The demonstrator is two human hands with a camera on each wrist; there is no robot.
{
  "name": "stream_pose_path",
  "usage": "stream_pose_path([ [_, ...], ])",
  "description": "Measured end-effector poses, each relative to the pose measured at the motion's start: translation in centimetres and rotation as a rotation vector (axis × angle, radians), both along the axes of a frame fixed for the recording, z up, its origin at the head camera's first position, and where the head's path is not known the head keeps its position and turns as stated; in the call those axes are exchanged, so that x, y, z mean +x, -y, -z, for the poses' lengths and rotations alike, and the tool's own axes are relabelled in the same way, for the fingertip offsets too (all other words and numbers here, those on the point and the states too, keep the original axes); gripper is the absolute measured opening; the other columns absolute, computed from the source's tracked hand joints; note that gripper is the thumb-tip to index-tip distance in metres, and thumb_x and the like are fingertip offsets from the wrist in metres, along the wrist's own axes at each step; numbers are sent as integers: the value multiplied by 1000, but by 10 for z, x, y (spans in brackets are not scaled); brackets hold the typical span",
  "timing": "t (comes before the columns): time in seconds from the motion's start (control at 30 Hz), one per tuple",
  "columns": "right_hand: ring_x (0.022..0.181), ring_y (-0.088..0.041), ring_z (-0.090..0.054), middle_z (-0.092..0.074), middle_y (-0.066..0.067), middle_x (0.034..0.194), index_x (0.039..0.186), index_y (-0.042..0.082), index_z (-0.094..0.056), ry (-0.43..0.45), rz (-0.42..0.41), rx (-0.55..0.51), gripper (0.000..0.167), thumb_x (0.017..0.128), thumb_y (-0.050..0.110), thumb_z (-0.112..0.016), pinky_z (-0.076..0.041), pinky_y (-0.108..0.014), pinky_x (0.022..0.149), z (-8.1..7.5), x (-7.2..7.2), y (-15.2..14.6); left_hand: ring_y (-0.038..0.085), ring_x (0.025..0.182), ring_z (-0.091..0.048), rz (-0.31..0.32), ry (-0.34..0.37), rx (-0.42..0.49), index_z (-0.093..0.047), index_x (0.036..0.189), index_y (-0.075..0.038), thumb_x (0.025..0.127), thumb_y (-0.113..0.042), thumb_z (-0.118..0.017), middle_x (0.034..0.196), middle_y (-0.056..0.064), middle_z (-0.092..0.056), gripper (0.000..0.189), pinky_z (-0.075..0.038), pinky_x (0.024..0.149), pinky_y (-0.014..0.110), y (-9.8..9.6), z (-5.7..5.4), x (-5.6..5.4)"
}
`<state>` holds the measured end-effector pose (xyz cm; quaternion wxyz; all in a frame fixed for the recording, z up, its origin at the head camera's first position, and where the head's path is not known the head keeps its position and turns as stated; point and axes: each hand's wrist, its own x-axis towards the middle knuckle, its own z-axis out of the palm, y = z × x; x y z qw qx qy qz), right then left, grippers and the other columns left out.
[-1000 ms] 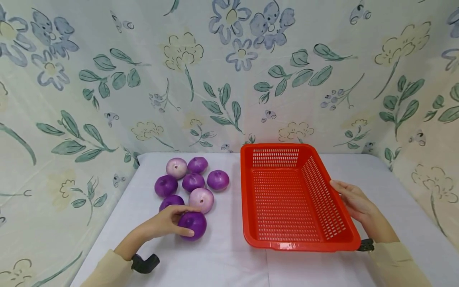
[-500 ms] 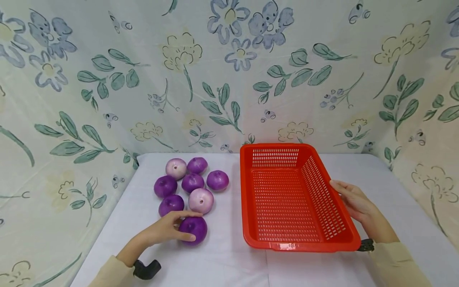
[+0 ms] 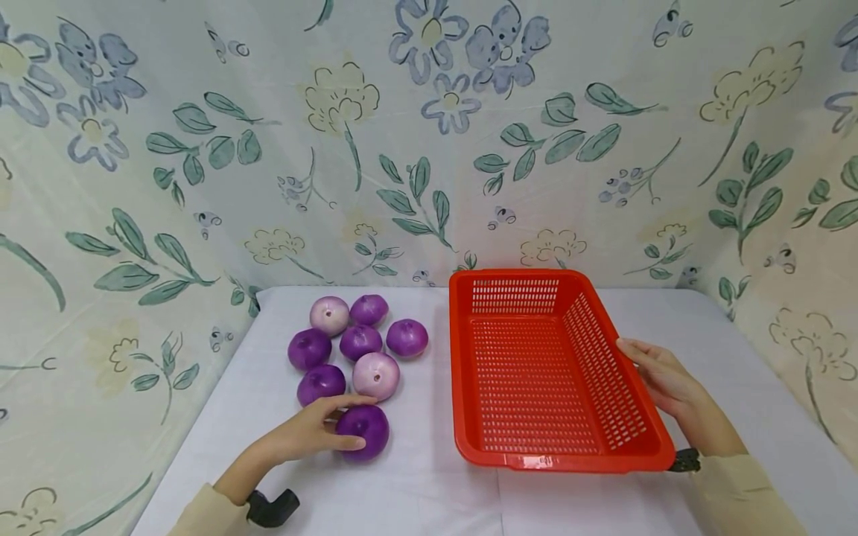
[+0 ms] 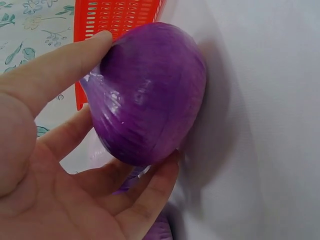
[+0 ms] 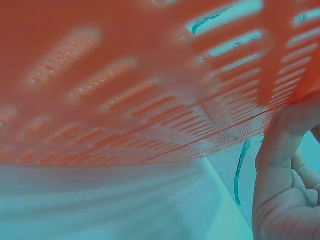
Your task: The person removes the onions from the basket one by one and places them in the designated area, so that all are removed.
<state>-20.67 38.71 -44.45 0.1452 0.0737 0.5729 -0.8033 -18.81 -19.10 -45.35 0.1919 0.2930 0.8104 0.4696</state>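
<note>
My left hand [image 3: 310, 430] has its thumb and fingers round the side of a purple onion [image 3: 365, 433], the nearest of the group. The left wrist view shows the thumb on one side of that onion [image 4: 150, 95] and the fingertips on the other, the white cloth close beside it. On the other side, my right hand [image 3: 666, 380] holds the right rim of a red plastic basket [image 3: 536, 372] with slotted walls. From the right wrist, the basket wall [image 5: 150, 115] fills much of the view, with curled fingers [image 5: 280, 165] at its edge. The basket holds nothing.
Behind the held onion lie several more: a pale one [image 3: 376, 377], a dark purple one [image 3: 322, 385], and others including one [image 3: 407, 339] nearest the basket. A white cloth [image 3: 442, 491] covers the table. A floral curtain [image 3: 429, 149] hangs behind.
The left hand and the onion in its grip have shifted slightly toward me, a little away from the other onions. The right hand and basket have stayed in place.
</note>
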Motion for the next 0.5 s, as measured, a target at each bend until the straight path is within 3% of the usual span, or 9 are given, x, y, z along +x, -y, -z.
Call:
stream_pose_path([
  [0.23,84,-17,-70,-73,0,98,101,23,-76,8,9,25,24,105,25,-52,-60,-36,77,-1,-1,0,31,119,-58,-8,-28,-21,-55,141,-6,90,-25,-76,139,11,-57,59,-50,97,34,0,-4,1],
  [0.5,84,-17,-70,-73,1,98,100,25,-75,-5,8,53,23,105,26,-52,-60,-36,76,1,-1,0,42,127,-51,-35,-83,-52,-54,141,-5,91,-30,-74,139,14,-56,59,-40,105,57,2,-16,-1],
])
